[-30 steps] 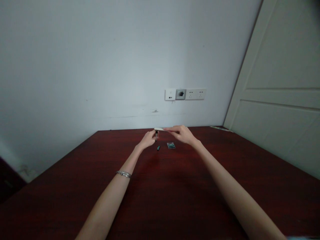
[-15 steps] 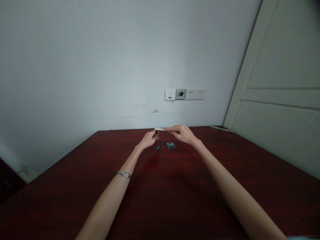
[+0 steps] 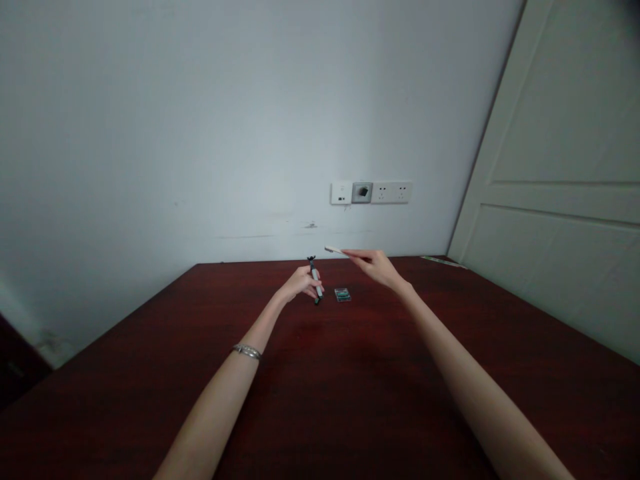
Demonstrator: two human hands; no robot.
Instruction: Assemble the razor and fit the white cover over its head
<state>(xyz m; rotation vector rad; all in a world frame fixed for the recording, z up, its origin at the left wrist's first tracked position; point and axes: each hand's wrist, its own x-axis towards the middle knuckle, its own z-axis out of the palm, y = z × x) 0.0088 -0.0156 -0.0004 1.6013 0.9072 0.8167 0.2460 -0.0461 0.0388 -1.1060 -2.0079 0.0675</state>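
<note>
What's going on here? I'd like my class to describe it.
A person is handling two small things over a dark red, smooth table. The left hand grips a slim white-and-black handle with a forked dark tip. The right hand pinches a thin whitish stick, held apart from that tip. A small clear square case with something green inside lies on the table, right of the handle. A small dark green piece shows by the handle's lower end.

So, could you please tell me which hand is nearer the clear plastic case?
Left: the left hand is just left of the clear plastic case; the right hand is farther, above and right of it.
</note>
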